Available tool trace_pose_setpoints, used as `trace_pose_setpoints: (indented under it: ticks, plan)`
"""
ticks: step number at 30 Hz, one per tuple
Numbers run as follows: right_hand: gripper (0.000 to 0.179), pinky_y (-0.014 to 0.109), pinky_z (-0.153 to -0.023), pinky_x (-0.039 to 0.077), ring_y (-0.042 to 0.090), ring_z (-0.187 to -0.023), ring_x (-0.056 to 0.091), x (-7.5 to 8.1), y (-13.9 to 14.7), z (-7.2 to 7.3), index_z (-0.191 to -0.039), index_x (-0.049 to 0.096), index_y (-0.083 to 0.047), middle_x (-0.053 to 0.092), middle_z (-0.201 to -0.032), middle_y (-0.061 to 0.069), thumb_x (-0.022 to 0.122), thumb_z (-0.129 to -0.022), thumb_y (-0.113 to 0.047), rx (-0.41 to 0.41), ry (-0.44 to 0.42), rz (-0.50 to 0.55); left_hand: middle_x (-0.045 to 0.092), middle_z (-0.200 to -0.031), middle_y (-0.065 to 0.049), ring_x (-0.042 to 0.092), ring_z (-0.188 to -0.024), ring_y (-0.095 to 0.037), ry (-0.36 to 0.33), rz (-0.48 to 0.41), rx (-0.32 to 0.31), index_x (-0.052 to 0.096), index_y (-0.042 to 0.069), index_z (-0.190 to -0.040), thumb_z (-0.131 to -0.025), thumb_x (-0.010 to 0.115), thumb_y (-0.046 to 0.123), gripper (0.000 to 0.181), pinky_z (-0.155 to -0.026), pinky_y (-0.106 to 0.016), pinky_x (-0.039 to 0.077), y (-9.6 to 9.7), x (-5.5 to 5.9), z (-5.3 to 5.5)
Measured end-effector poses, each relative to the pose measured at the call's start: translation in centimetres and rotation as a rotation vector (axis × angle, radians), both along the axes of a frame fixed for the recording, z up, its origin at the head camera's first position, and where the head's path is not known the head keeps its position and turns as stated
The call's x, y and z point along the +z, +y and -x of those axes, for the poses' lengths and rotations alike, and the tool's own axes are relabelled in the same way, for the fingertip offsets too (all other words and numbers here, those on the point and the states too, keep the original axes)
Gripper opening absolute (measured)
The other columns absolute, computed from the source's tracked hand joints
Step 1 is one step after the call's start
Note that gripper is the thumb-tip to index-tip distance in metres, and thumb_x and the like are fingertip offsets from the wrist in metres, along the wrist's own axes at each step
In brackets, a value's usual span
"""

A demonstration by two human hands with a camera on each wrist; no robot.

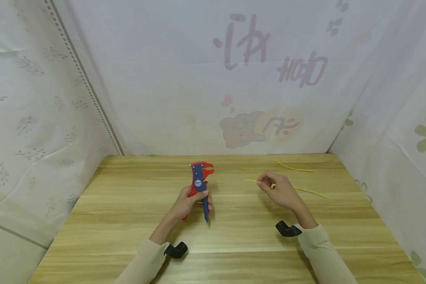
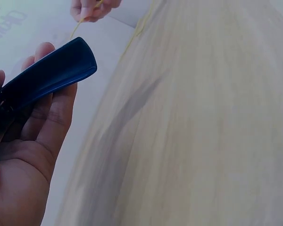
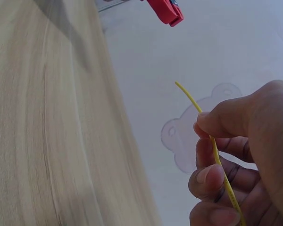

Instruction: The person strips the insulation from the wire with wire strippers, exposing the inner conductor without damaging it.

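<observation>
Standing beside, I see the left hand [image 1: 187, 202] gripping the handles of a red-and-blue wire stripper [image 1: 197, 175] above the worktop [image 1: 234, 236], toward its far edge; the jaws face right, probably for meeting a wire from that side; the right hand [image 1: 279, 191] pinches a yellow wire [image 1: 312, 192] near its tip, perhaps because a short end bends less; a second wire [image 1: 294, 169] lies near the far edge, toward the right corner, seemingly in reserve.
</observation>
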State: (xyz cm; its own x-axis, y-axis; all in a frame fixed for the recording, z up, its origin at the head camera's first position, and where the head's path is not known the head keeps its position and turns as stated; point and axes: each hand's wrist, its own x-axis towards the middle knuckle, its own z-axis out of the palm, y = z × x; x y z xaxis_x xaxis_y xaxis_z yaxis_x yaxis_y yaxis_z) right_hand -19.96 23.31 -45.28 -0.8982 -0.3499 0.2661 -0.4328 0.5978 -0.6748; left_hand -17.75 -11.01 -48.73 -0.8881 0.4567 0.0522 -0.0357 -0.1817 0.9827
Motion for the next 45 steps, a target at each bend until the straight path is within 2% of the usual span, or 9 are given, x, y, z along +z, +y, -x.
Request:
trace_pose_setpoints:
  ticks: [11,18,23,31,36,43,45]
  plan:
    - [0.012,0.023,-0.054,0.043,0.007,-0.063,0.054,0.5,-0.5,0.1,-0.102,0.07,-0.009,0.064,-0.078,-0.004,0.068,-0.1,-0.021,0.014,-0.01,0.007,0.074,-0.086,-0.005,0.077,-0.077,-0.019,0.025,-0.013,-0.039,0.056,-0.005,-0.112,-0.105,0.059,0.019,0.025,-0.08,-0.039,0.065,0.9,0.0,-0.2]
    - [0.012,0.023,-0.054,0.043,0.007,-0.063,0.053,0.8,-0.9,0.3,-0.103,0.07,-0.011,0.061,-0.077,-0.008,0.066,-0.101,-0.022,0.014,0.006,-0.012,0.074,-0.086,-0.002,0.077,-0.075,-0.018,0.014,-0.055,-0.057,0.056,0.003,-0.112,-0.105,0.059,0.017,0.016,-0.077,-0.038,0.065,1.5,0.1,-0.2]
    - [0.013,0.023,-0.055,0.042,0.008,-0.063,0.054,1.1,-1.2,0.3,-0.102,0.071,-0.012,0.06,-0.076,-0.008,0.066,-0.101,-0.024,0.012,0.004,-0.011,0.073,-0.085,-0.002,0.076,-0.074,-0.017,0.004,-0.075,-0.062,0.056,0.005,-0.112,-0.104,0.059,0.016,0.014,-0.076,-0.038,0.065,1.9,0.2,-0.3]
    - [0.011,0.023,-0.054,0.04,0.009,-0.063,0.054,1.4,-1.8,0.4,-0.103,0.07,-0.012,0.066,-0.077,0.002,0.066,-0.102,-0.022,0.03,0.003,0.012,0.073,-0.085,-0.002,0.076,-0.074,-0.018,-0.005,-0.088,-0.074,0.053,-0.005,-0.112,-0.104,0.06,0.018,0.025,-0.076,-0.039,0.066,2.4,0.4,-0.4]
    - [0.01,0.023,-0.054,0.04,0.011,-0.064,0.054,1.5,-2.0,0.4,-0.103,0.07,-0.016,0.061,-0.076,-0.007,0.066,-0.102,-0.025,0.01,-0.006,0.001,0.073,-0.087,-0.005,0.077,-0.075,-0.018,0.017,-0.094,-0.091,0.055,0.0,-0.112,-0.104,0.059,0.018,0.02,-0.078,-0.039,0.065,2.7,0.3,-0.4]
    - [0.005,0.023,-0.054,0.04,0.011,-0.065,0.055,1.9,-2.4,0.2,-0.102,0.069,-0.02,0.062,-0.078,-0.007,0.066,-0.101,-0.024,0.017,-0.008,0.012,0.073,-0.086,-0.002,0.077,-0.075,-0.018,0.025,-0.122,-0.112,0.057,0.006,-0.11,-0.104,0.058,0.017,0.013,-0.076,-0.039,0.065,3.2,0.4,-0.5]
    - [0.007,0.023,-0.054,0.04,0.011,-0.065,0.055,1.9,-2.5,0.2,-0.102,0.07,-0.017,0.062,-0.078,-0.007,0.067,-0.101,-0.023,0.023,-0.005,0.016,0.073,-0.086,-0.002,0.076,-0.075,-0.017,0.023,-0.13,-0.117,0.058,0.006,-0.11,-0.104,0.059,0.017,0.012,-0.076,-0.038,0.065,3.4,0.4,-0.5]
